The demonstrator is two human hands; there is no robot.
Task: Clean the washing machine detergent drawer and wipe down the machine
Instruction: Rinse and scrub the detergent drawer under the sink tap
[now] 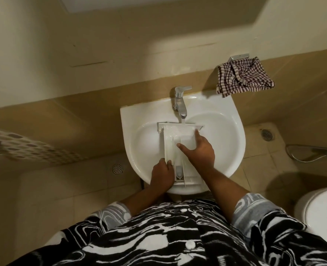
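A white plastic detergent drawer (pixel 171 138) lies lengthwise in a white wash basin (pixel 226 131), its front panel under the chrome tap (pixel 179 101). A thin stream of water runs from the tap onto the drawer's far end. My left hand (pixel 161 174) grips the drawer's near left edge, fingers curled over the side wall. Spread over the right compartment, my right hand (pixel 198 148) presses inside it with straight fingers, the thumb pointing left.
A checked brown and white cloth (pixel 245 76) hangs from a wall holder right of the tap. A toilet (pixel 321 212) stands at the lower right, with a spray hose (pixel 312 151) on the tiled floor. A patterned towel (pixel 34 148) hangs at the left.
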